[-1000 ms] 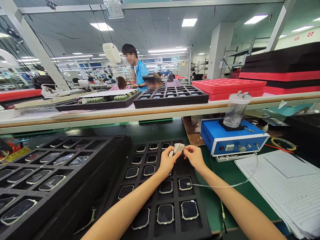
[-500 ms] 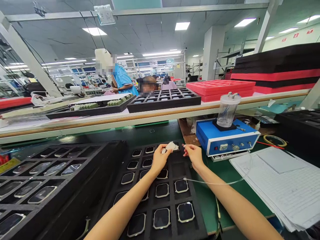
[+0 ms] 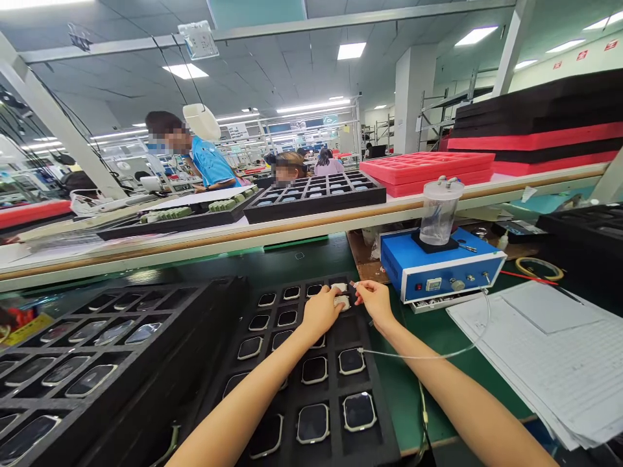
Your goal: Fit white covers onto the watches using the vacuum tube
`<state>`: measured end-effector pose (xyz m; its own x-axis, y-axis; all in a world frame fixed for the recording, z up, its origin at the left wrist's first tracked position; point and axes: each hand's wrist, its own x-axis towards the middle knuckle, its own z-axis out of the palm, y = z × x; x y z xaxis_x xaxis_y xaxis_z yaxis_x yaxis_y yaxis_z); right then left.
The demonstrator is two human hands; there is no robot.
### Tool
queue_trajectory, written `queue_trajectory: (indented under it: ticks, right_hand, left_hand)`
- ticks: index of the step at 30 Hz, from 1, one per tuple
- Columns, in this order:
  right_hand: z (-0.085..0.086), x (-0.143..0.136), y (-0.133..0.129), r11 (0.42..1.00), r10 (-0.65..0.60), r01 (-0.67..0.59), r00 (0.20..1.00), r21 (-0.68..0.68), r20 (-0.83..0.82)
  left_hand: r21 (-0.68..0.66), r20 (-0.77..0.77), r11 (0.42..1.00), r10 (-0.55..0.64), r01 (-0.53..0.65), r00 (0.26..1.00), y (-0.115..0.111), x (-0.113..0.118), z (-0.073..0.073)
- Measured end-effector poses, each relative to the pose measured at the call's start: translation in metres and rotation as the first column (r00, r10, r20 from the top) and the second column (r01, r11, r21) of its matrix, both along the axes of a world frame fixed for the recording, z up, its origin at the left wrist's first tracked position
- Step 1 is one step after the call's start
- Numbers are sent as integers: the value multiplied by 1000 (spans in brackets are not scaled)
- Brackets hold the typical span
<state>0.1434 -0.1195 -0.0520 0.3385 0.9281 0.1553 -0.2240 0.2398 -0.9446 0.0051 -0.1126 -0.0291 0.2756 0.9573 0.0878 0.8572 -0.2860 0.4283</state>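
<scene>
Over the far right compartments of the black foam tray [image 3: 384, 421], my left hand [image 3: 321, 314] has its fingers closed on a pale watch case [image 3: 343, 303]. Just beyond it, a second pale piece [image 3: 339, 287] shows in the tray's far corner. My right hand [image 3: 377, 301] is right of these, at the tray's edge, pinching a small thin thing [image 3: 354, 284] too small to name. Several watches with dark screens sit face up in the nearer compartments, one of them a watch [image 3: 359, 411] near the front. A clear thin tube [image 3: 428, 357] ends at another watch [image 3: 351, 362].
A stack of black trays [image 3: 92, 389] with watches stands at left. On the right are a blue control box [image 3: 438, 266] with a clear canister [image 3: 440, 213] on top, and paper sheets [image 3: 525, 357]. A shelf edge [image 3: 302, 219] crosses ahead, with a co-worker [image 3: 209, 159] beyond.
My left hand has moved right and slightly down, lowering the watch case toward the tray. My right hand has shifted slightly left. The co-worker in blue has leaned left.
</scene>
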Motion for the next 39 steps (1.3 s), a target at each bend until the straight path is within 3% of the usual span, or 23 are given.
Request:
queue_trajectory:
  ticks: [5, 8, 11, 14, 18, 21, 24, 29, 39]
  right_hand:
    - [-2, 0, 1, 1000, 0, 1, 999, -11, 48]
    - [-2, 1, 0, 1000, 1, 1, 996, -24, 87]
    - [1, -1, -4, 999, 27, -24, 990, -24, 139]
    - [6, -7, -12, 997, 78, -76, 974, -20, 213]
    - [12, -18, -29, 988, 153, -156, 933, -17, 325]
    - [13, -24, -37, 978, 206, -206, 905, -41, 373]
    - [9, -26, -37, 965, 261, -244, 886, -93, 383]
    - [1, -28, -33, 940, 339, -295, 866, -172, 369]
    - [9, -30, -40, 955, 291, -244, 886, -170, 361]
  left_hand:
    - [-41, 191, 999, -1, 9, 982, -1, -7, 0]
    - [-82, 417, 997, 48, -15, 908, -2, -17, 4]
    - [-175, 643, 985, 117, -4, 757, -8, -30, 4]
    - [-250, 807, 965, 161, 82, 569, -19, -40, -3]
    - [-234, 926, 959, 170, 158, 338, -30, -39, -13]
    - [-212, 954, 958, 161, 192, 252, -30, -34, -18]
    - [-198, 962, 955, 146, 220, 232, -28, -33, -22]
    - [-183, 957, 952, 114, 246, 268, -28, -35, -27]
    - [-121, 934, 948, 8, 294, 357, -33, -36, -22]
